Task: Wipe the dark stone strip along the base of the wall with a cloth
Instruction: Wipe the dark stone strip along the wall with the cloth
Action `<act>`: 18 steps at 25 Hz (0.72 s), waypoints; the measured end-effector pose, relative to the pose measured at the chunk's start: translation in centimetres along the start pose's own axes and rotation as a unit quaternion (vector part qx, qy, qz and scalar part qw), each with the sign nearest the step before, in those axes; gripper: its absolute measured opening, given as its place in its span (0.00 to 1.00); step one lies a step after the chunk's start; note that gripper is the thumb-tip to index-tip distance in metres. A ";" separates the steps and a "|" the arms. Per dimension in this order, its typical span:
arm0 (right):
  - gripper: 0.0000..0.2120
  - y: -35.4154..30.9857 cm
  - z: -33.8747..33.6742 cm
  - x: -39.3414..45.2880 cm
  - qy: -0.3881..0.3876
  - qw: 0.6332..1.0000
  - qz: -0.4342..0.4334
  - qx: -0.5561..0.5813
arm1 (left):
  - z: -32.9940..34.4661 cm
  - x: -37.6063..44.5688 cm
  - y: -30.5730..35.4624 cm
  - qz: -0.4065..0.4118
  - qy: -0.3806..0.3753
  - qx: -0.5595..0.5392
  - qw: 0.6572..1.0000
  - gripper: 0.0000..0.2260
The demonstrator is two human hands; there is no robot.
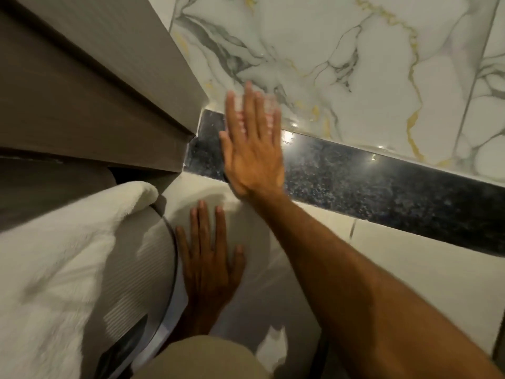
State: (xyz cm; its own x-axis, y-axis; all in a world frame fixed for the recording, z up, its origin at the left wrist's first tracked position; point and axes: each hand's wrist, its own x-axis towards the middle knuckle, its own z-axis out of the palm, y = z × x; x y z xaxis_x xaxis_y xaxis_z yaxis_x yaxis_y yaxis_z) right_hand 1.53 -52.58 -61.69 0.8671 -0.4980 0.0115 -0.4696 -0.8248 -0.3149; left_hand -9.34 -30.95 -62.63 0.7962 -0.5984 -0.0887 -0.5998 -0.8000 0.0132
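Note:
The dark speckled stone strip (369,184) runs along the base of the white marble wall (314,50), from the left corner down to the right. My right hand (252,149) lies flat against the strip's left end, with its fingers reaching up onto the marble. A pale, blurred cloth (240,116) shows between those fingers, pressed under the hand. My left hand (209,258) rests flat on the light floor tile (388,250), fingers spread, holding nothing.
A grey-brown panel or cabinet (95,86) fills the upper left and meets the strip at the corner. A white fluffy fabric (54,269) drapes over a ribbed round object (147,258) with a metal rim, right beside my left hand. My knee (202,359) shows at the bottom.

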 end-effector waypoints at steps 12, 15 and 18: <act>0.31 -1.1 0.1 3.6 0.027 0.999 0.004 -0.019 | 0.7 0.6 0.2 -0.042 0.001 -0.048 0.998 0.34; 0.31 -0.3 -0.8 -5.6 -0.040 0.999 -0.032 -0.019 | 0.6 0.4 0.2 -0.043 -0.007 -0.042 0.998 0.34; 0.31 1.5 -1.1 -8.2 -0.060 0.998 -0.003 -0.032 | 0.7 0.4 0.1 -0.045 -0.014 -0.040 0.998 0.34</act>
State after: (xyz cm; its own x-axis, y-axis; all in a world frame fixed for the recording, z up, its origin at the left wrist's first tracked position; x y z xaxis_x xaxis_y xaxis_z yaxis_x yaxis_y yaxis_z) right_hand -6.46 -50.00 -61.17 0.8818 -0.4604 -0.1021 -0.4706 -0.8451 -0.2537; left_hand -9.15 -31.25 -63.33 0.8432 -0.5238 -0.1209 -0.5171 -0.8518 0.0843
